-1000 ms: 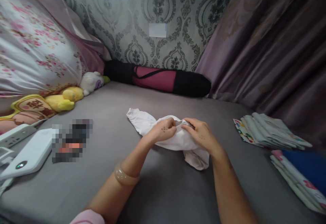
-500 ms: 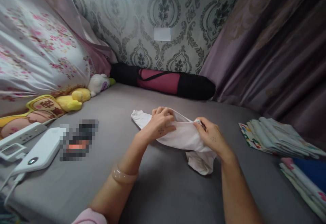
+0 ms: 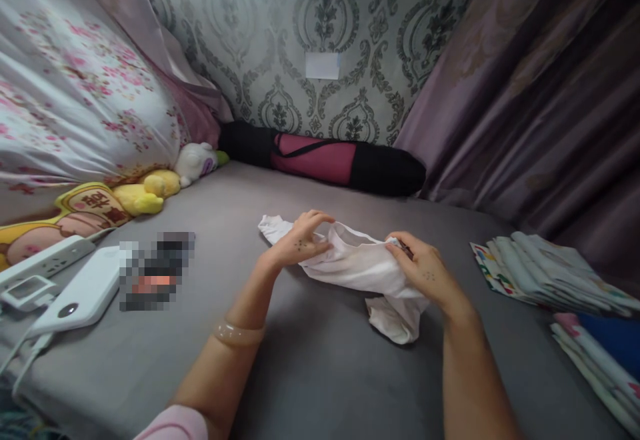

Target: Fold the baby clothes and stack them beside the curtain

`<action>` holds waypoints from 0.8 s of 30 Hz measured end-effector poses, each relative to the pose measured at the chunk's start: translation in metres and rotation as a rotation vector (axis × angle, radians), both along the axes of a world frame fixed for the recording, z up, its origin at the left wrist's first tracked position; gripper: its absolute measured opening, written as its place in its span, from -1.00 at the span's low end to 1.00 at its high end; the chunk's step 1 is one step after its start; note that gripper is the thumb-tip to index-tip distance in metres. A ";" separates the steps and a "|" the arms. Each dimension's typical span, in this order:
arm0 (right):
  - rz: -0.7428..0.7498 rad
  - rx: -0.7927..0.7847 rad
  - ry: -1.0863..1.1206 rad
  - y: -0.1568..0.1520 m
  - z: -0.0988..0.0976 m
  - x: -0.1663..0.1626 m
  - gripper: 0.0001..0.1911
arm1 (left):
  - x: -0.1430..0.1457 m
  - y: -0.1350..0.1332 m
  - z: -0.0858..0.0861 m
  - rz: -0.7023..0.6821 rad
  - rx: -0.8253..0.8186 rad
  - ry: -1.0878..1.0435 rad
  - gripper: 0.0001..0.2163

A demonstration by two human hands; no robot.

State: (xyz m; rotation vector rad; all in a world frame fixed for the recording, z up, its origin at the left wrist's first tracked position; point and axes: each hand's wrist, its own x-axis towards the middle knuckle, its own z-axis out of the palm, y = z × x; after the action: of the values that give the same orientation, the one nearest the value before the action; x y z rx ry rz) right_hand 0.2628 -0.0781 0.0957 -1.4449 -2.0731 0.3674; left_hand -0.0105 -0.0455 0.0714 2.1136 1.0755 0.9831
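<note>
A small white garment (image 3: 357, 265) lies crumpled on the grey bed sheet, its open edge facing away from me. One cuffed end (image 3: 274, 227) points to the far left, and another part (image 3: 395, 320) is folded toward me at the right; I cannot tell whether these are sleeves or legs. My right hand (image 3: 423, 267) pinches the right end of the open edge between thumb and fingers. At the left end of the opening, my left hand (image 3: 306, 239) has its thumb and fingers apart, with the thumb against the cloth.
Folded cloths (image 3: 555, 273) are stacked at the right, with another folded pile (image 3: 600, 353) nearer. To the left lie a white power bank (image 3: 83, 293), a power strip (image 3: 50, 263) and a blurred dark item (image 3: 157, 272). Plush toys (image 3: 140, 193) and a long black-and-red bag (image 3: 315, 159) line the back.
My left hand has shifted slightly left and its fingers have come off the cloth edge, spreading apart. More of the garment's opening shows. My right hand keeps its pinch.
</note>
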 end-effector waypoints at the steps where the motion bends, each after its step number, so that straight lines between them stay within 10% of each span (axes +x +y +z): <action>1: 0.000 -0.007 0.001 0.000 0.001 0.000 -0.73 | -0.003 0.001 -0.003 -0.002 -0.053 0.001 -0.57; 13: -0.065 -0.032 0.052 0.002 0.000 0.012 -0.67 | -0.019 0.009 -0.017 0.051 -0.192 0.095 -0.61; 24: -0.244 -0.134 0.442 -0.026 0.028 0.052 -0.58 | -0.019 -0.017 0.034 -0.253 -0.378 -0.272 -0.75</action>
State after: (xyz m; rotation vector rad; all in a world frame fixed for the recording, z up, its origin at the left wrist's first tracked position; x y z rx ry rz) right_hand 0.3147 -0.1037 0.1238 -1.5122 -1.5289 0.6680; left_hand -0.0294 -0.0621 0.1051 1.7019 0.7663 0.8393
